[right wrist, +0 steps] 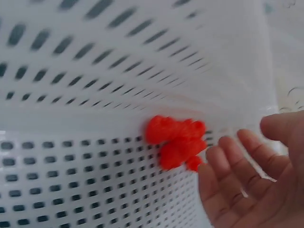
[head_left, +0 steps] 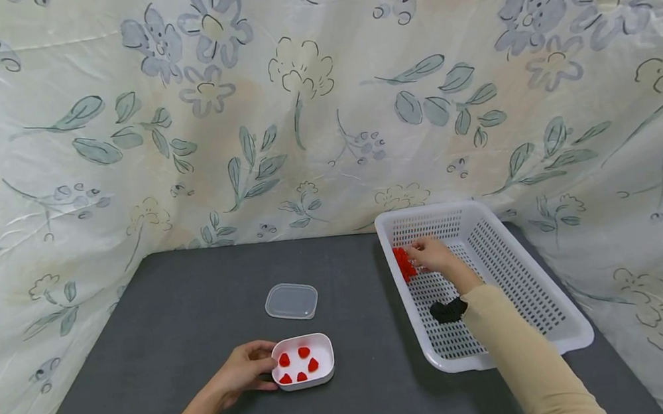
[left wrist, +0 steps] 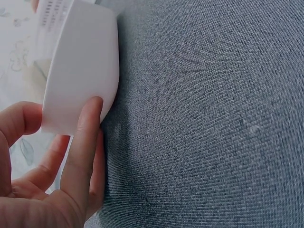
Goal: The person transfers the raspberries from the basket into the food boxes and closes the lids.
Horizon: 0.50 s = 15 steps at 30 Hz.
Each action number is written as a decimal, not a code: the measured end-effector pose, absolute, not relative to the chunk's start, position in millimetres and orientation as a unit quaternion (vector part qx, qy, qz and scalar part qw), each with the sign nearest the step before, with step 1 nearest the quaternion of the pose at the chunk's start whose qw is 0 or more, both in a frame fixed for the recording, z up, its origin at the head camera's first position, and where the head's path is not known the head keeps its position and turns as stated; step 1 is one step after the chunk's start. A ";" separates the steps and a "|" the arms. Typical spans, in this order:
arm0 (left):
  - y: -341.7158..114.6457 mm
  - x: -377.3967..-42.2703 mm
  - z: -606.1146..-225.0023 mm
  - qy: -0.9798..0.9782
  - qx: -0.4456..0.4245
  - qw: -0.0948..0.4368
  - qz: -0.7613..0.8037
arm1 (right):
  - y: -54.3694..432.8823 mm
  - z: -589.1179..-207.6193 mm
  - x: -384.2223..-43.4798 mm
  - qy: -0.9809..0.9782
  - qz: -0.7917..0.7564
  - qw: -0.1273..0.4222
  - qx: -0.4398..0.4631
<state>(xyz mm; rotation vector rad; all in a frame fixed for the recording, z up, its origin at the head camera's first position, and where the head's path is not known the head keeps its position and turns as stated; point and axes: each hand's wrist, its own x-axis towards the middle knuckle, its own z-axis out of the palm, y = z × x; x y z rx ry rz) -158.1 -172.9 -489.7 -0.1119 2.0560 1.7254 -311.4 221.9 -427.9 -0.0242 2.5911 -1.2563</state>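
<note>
A white box with rounded corners stands on the dark table, with several small red pieces spread inside it. My left hand holds the box by its left end. In the left wrist view the fingers lie against the box's outer wall, with the thumb at its rim. Over in the white perforated basket, my right hand reaches down beside a cluster of red pieces. Its fingers are loosely bent next to the red cluster, with nothing seen in them.
A clear plastic lid lies on the table behind the box. Black pieces sit in the basket under my right forearm, which partly covers them. A floral curtain hangs behind the dark table.
</note>
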 end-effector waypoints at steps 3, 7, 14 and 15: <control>-172.8 -157.7 -487.7 0.745 -0.041 0.225 0.626 | 225.7 -437.2 -310.3 0.896 -0.416 0.154 0.012; -173.2 -157.3 -487.5 0.746 -0.040 0.225 0.626 | 227.7 -447.1 -307.9 0.895 -0.409 0.176 0.024; -173.4 -157.3 -486.8 0.747 -0.042 0.228 0.623 | 226.2 -458.9 -307.4 0.892 -0.405 0.195 0.050; -173.5 -157.3 -486.5 0.747 -0.041 0.228 0.622 | 225.4 -459.7 -307.6 0.891 -0.406 0.195 0.052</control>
